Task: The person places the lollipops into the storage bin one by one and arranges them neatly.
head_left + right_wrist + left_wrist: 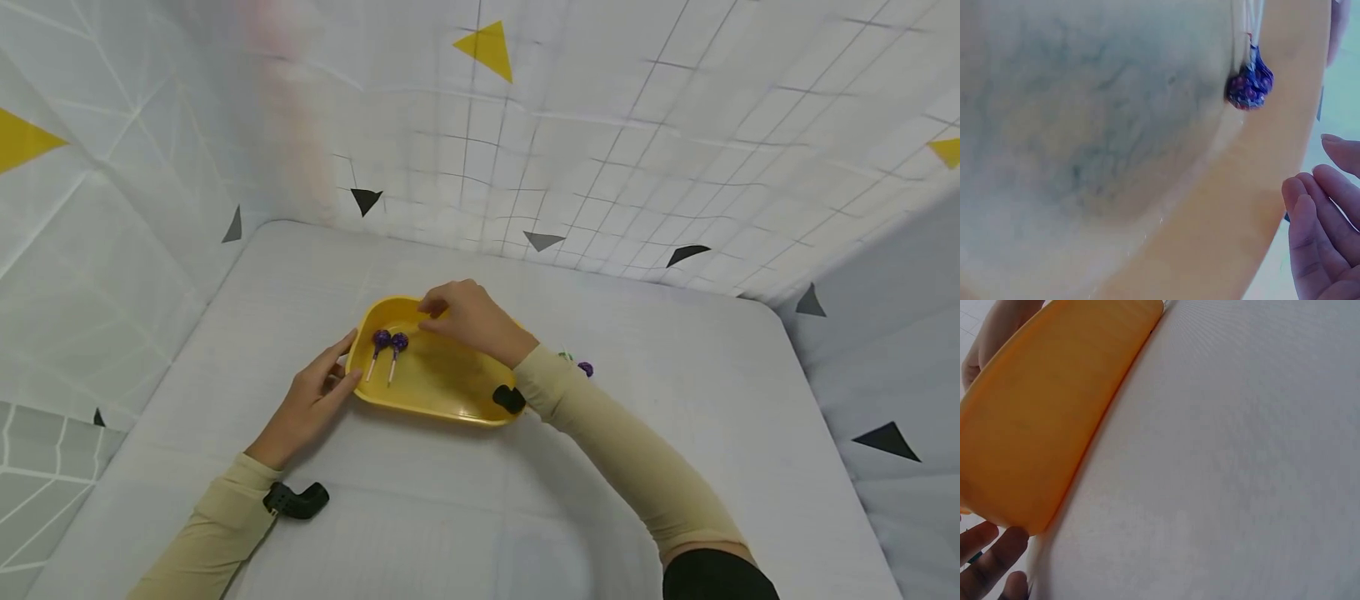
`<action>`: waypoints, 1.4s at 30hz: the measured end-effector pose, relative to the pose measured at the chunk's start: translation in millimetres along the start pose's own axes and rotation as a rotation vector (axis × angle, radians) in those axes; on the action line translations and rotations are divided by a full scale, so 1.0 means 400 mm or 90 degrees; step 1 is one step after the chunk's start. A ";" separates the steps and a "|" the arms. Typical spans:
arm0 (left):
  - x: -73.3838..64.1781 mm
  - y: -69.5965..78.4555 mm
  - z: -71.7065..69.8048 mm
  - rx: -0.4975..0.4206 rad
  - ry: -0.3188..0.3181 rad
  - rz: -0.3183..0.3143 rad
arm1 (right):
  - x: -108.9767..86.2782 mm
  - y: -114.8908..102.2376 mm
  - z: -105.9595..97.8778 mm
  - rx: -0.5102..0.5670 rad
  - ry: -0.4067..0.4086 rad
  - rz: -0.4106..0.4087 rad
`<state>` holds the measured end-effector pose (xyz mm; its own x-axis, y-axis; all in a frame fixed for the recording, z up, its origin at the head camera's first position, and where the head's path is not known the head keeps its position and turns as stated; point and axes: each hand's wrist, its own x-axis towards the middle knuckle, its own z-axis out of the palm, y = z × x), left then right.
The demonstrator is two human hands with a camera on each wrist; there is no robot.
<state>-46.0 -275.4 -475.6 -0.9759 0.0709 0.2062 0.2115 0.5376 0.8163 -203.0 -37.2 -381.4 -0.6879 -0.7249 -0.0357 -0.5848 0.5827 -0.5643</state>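
Fingers (1302, 234), right hand (476, 317): loosely bent, thumb standing apart, nothing held; poised over the far side of the tray, contact with the rim uncertain. Tray (442, 375), yellow, shallow, one: directly under these fingers. Lollipops (400, 342), purple-wrapped, two: inside it, just left of my fingertips and a little nearer my body; side by side, heads away from me, white sticks towards me. Handling note, as I judge it: raise the knuckles well over the rim before drawing aside, lest they nudge the tray and roll the pair out of line; any lollipop set beside them is best pinched by its stick and released low. Left hand (311, 408): across from the right fingers, its own fingers relaxed and resting against the tray's left end; light pressure should keep it from sliding, a hard push might tip it. Purple ball (586, 368) and green item (566, 356): right of my right fingers, outside the tray, just past the sleeve (607, 442), partly hidden; forearm best kept high there. White table (420, 500): under everything. Gridded backdrop (600, 150): farthest from the fingers.
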 end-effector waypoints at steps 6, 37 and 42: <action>-0.001 -0.001 -0.002 0.004 -0.002 -0.012 | -0.028 0.009 -0.027 0.022 0.017 0.016; -0.003 -0.006 0.002 0.015 0.006 -0.020 | -0.171 0.088 -0.101 0.038 0.098 0.056; -0.003 -0.006 0.004 0.009 0.005 -0.017 | -0.196 0.099 -0.107 0.045 0.095 0.067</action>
<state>-45.6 -275.5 -478.7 -0.9808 0.0498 0.1886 0.1844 0.5516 0.8135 -190.7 58.5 -365.7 -0.8031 -0.5955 0.0220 -0.4779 0.6216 -0.6206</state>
